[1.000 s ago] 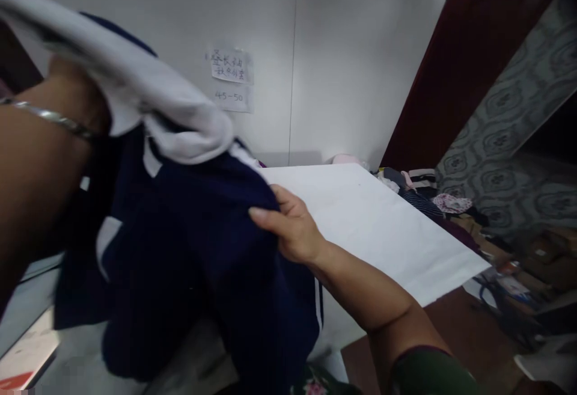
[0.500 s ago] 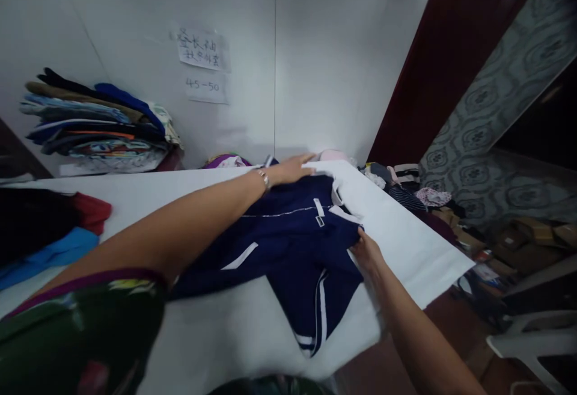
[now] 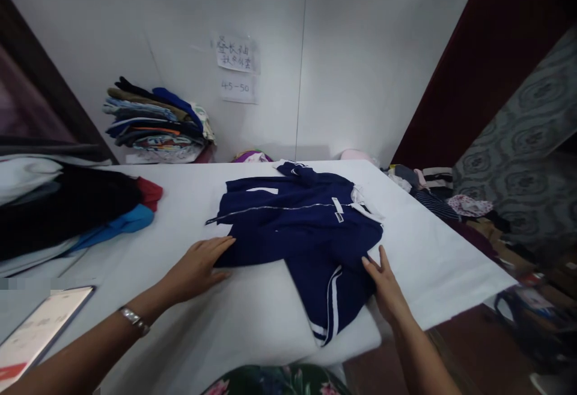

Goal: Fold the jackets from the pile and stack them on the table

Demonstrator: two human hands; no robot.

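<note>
Jacket [image 3: 297, 226] mid-table [image 3: 252, 329]; clothes pile [image 3: 67, 208] left; folded stack [image 3: 155, 121] behind

Person, two bare forearms; slim silver metal bracelet [image 3: 134, 319] on left wrist; dark garment with green and pink floral print [image 3: 274, 382] at lower edge.

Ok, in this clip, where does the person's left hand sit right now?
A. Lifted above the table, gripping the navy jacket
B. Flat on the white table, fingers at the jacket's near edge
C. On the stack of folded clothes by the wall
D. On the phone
B: the left hand lies flat on the white table, fingertips touching the edge of the navy blue zip-up jacket with white stripes.
</note>
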